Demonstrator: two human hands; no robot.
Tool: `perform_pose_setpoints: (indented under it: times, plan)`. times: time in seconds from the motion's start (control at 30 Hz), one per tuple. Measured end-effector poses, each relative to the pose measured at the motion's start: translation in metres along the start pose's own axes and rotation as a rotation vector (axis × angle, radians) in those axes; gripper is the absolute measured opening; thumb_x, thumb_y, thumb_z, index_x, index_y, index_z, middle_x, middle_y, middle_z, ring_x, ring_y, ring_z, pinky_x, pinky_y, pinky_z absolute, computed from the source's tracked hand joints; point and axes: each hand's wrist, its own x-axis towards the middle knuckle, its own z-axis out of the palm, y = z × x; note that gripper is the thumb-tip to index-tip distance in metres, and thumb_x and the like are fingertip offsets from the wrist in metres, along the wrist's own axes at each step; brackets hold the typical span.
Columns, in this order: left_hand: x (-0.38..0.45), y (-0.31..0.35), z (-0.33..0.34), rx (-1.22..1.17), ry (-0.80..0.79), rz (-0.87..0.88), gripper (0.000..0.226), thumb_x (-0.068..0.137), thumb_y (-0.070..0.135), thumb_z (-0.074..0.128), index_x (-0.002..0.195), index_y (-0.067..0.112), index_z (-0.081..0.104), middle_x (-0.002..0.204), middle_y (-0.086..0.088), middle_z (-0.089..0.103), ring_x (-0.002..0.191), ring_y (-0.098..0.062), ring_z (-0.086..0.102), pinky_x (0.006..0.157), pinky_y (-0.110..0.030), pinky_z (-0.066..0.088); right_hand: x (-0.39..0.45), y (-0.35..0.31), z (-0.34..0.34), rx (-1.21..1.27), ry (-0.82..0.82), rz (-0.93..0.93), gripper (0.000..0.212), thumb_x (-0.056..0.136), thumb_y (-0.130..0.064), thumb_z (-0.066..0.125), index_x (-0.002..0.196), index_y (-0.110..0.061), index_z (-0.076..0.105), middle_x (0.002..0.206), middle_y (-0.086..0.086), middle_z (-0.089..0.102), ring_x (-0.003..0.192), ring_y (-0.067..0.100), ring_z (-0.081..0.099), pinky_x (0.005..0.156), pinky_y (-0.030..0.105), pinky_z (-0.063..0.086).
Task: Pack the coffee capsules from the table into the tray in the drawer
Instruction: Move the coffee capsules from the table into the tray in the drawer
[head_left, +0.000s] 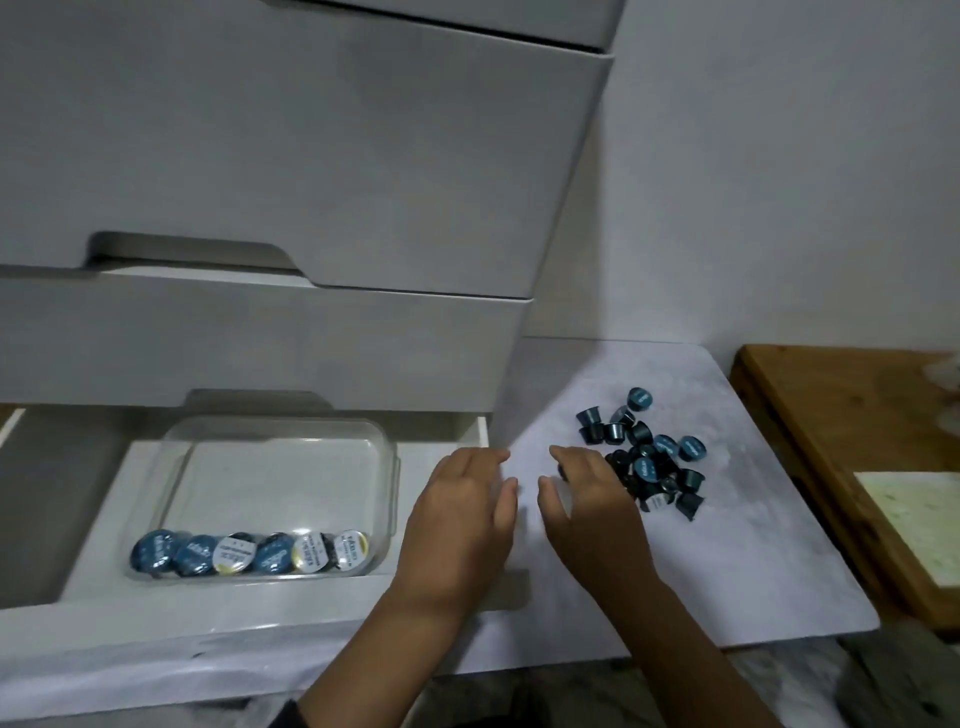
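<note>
Nearest to the camera, the two hands are hovering side by side, apart from each other, over the desk and the drawer's right edge. The left hand is lying loosely spread and holding nothing. The right hand is reaching to the pile of capsules; something dark is showing at its fingertips, but whether it is gripping a capsule, I cannot tell. Left of them, the clear tray is sitting in the open drawer with one row of capsules along its near wall. I judge packing is only beginning: next, a capsule should be pinched and placed behind that row.
</note>
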Motion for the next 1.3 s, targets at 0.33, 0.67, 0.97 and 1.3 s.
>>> perform_pose_setpoints:
  times: [0.33, 0.67, 0.97, 1.3]
  plan:
    - [0.019, 0.056, 0.135, -0.04, -0.118, -0.099, 0.032, 0.092, 0.022, 0.05, 0.123, 0.015, 0.057, 0.123, -0.006, 0.06, 0.114, -0.019, 0.055, 0.098, -0.026, 0.04, -0.021, 0.153, 0.026, 0.067, -0.228, 0.169, 0.029, 0.074, 0.001, 0.065, 0.103, 0.002, 0.063, 0.098, 0.02, 0.066, 0.086, 0.035, 0.066, 0.072, 0.035, 0.055]
    - [0.078, 0.021, 0.201, 0.017, -0.069, -0.277, 0.012, 0.083, 0.009, 0.051, 0.088, 0.019, 0.056, 0.093, 0.0, 0.058, 0.092, -0.022, 0.056, 0.072, -0.026, 0.042, 0.004, 0.196, 0.057, -0.029, -0.298, -0.012, 0.028, 0.06, 0.0, 0.069, 0.088, 0.001, 0.067, 0.079, 0.013, 0.066, 0.068, 0.027, 0.066, 0.074, 0.023, 0.042]
    - [0.088, 0.014, 0.22, -0.136, -0.013, -0.277, 0.021, 0.079, 0.006, 0.056, 0.098, 0.015, 0.062, 0.102, 0.005, 0.064, 0.091, -0.011, 0.059, 0.081, -0.021, 0.047, 0.015, 0.203, 0.063, 0.141, -0.383, -0.003, 0.022, 0.067, 0.006, 0.07, 0.089, 0.003, 0.067, 0.088, 0.019, 0.066, 0.081, 0.037, 0.063, 0.067, 0.03, 0.053]
    - [0.08, 0.023, 0.206, -0.404, 0.142, -0.437, 0.024, 0.087, 0.001, 0.049, 0.087, 0.016, 0.068, 0.086, 0.009, 0.069, 0.076, 0.015, 0.057, 0.066, 0.003, 0.038, 0.021, 0.201, 0.061, 0.343, -0.411, 0.002, 0.019, 0.085, -0.001, 0.051, 0.096, -0.009, 0.065, 0.103, 0.01, 0.059, 0.089, 0.025, 0.057, 0.076, 0.031, 0.047]
